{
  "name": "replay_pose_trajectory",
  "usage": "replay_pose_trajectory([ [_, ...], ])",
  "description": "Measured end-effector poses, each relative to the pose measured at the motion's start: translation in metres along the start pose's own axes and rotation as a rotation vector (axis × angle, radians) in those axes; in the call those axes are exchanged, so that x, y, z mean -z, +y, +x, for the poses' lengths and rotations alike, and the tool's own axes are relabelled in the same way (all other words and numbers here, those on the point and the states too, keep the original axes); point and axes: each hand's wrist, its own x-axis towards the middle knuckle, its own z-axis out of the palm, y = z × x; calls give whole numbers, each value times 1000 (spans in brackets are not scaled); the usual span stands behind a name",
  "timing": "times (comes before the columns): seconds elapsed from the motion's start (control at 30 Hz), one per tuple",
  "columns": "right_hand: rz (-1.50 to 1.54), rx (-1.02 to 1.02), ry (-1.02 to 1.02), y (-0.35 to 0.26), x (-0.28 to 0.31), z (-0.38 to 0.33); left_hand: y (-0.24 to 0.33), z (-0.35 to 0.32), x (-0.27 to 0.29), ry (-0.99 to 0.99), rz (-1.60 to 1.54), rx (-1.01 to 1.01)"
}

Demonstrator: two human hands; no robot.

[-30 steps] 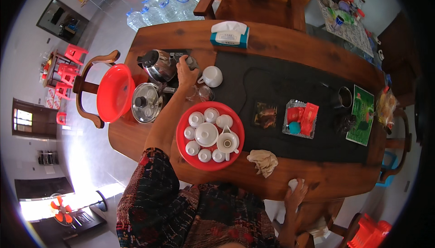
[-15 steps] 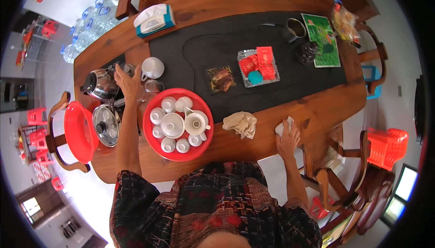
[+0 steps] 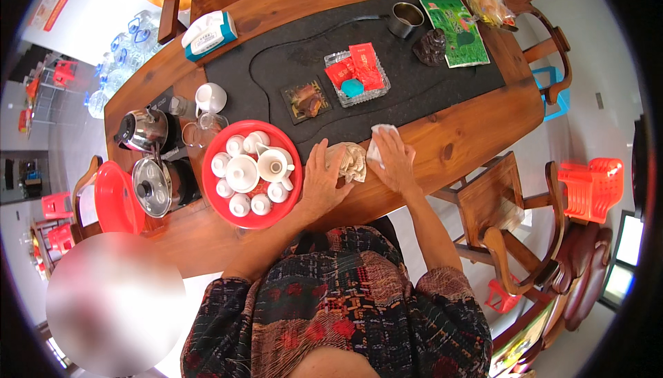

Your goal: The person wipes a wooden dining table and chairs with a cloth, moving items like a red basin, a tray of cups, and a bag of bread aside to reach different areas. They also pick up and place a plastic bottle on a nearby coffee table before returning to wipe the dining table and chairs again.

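Note:
My left hand [image 3: 323, 186] is at the table's near edge, its fingers spread and touching the left side of a crumpled beige cloth [image 3: 355, 164]. My right hand [image 3: 395, 165] presses a folded white cloth [image 3: 377, 144] under its fingers, just right of the beige one. Left of my left hand stands a round red tray [image 3: 215, 203] with several white cups, a lidded white bowl [image 3: 242, 173] and a white pitcher [image 3: 276, 165].
A steel kettle [image 3: 146, 129] and a glass-lidded pot [image 3: 153, 186] stand at the left, beside a red basin [image 3: 116, 198]. A glass dish [image 3: 376, 91] of red packets, a small dark tray [image 3: 304, 100], a metal cup [image 3: 405, 19] and a tissue box [image 3: 210, 35] lie farther back.
My left hand has come from beside the kettle to the beige cloth. My right hand has moved left with the white cloth, close to the beige one. The view has shifted.

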Motion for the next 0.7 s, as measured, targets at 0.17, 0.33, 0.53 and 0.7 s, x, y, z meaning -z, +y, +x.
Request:
replay_pose_trajectory([
  [0.17, -59, 67, -129, 33, 20, -41, -3, -2, -41, 10, 217, 8],
  [0.33, -85, -52, -2, 114, 52, -34, -3, 2, -63, 29, 250, 95],
  [0.53, -252, -465, 257, 208, 55, -21, 45, -14, -76, 119, 279, 377],
  [0.7, -232, 129, -3, 144, 24, -64, 81, -11, -76, 322, 345, 483],
])
